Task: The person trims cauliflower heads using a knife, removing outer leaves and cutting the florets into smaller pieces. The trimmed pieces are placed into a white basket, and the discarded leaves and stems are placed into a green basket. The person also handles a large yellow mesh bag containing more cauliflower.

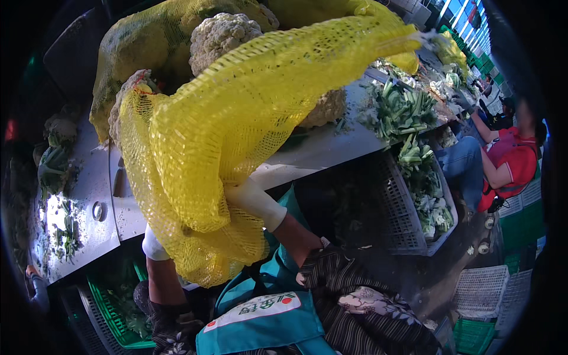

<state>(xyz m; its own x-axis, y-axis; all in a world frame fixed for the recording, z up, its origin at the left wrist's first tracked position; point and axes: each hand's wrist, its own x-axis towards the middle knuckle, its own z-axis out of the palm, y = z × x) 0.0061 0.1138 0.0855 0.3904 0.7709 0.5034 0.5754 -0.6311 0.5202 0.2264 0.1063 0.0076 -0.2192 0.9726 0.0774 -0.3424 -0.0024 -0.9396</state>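
Note:
A large yellow mesh sack [248, 102] spreads across the middle of the view, lifted in front of the work table [310, 155]. My right hand [253, 199], in a pale glove, grips its folds from below; the fingertips are covered by mesh. Of my left hand [154, 245], also gloved, only the wrist part shows, and the fingers are hidden behind the sack. Behind the sack lie cauliflower heads [222, 40], one of them partly showing below its edge [327, 108]. A filled mesh sack of cauliflowers [137, 49] stands at the back left.
On the table lie a knife [118, 179], a roll of tape [97, 211] and a heap of cut leaves [401, 108]. A grey crate of trimmings [399, 208] stands below right, a green crate [106, 310] below left. A co-worker in red [510, 164] sits at the right.

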